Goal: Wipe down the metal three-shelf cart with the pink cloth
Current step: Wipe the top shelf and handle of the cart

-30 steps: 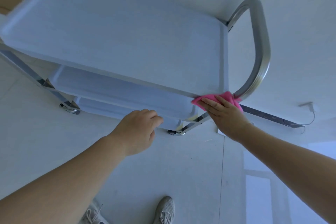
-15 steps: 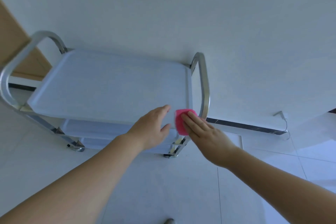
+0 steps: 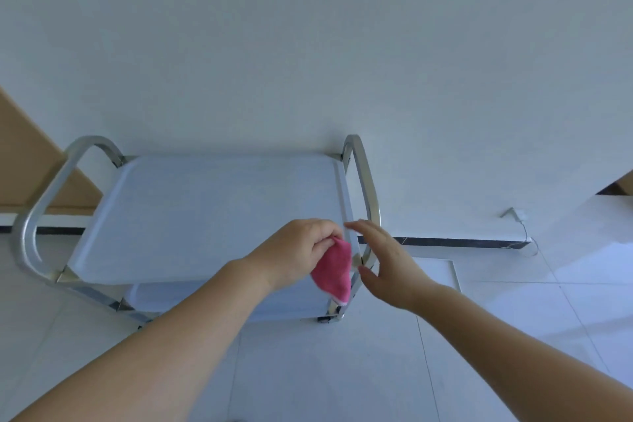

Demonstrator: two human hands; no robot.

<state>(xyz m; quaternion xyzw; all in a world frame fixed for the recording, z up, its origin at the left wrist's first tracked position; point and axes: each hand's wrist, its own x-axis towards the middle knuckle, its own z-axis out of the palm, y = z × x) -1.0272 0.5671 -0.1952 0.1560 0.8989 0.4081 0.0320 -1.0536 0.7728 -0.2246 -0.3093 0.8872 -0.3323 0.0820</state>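
Half a second ago the pink cloth [image 3: 334, 271] was flat under the right hand's fingers at the top shelf's near right corner; it has since passed to the left hand [image 3: 301, 255], which pinches its upper edge between thumb and curled fingers so that the rest hangs down in a loose fold in front of the shelf's near right corner. At 3 o'clock from the cloth, just beside it and not touching it, the right hand [image 3: 385, 259] holds nothing, its fingers straight and lightly spread, thumb apart, palm turned toward the cloth. Both hands sit over the near right corner of the metal cart [image 3: 212, 216], whose flat top shelf runs away toward 11 o'clock. A lower shelf [image 3: 291, 307] shows under the near edge; the third cannot be made out. Just behind the right hand, at 12 o'clock from it, rises the right handle [image 3: 366, 181], a bent steel loop; its twin, the left handle [image 3: 44, 202], stands at the cart's 9 o'clock end. Past the cart is a white wall [image 3: 308, 44] with a dark baseboard [image 3: 462, 242], and at 3 o'clock a wall plug [image 3: 515, 214] with a thin cable trailing to the white tiled floor [image 3: 325, 370].
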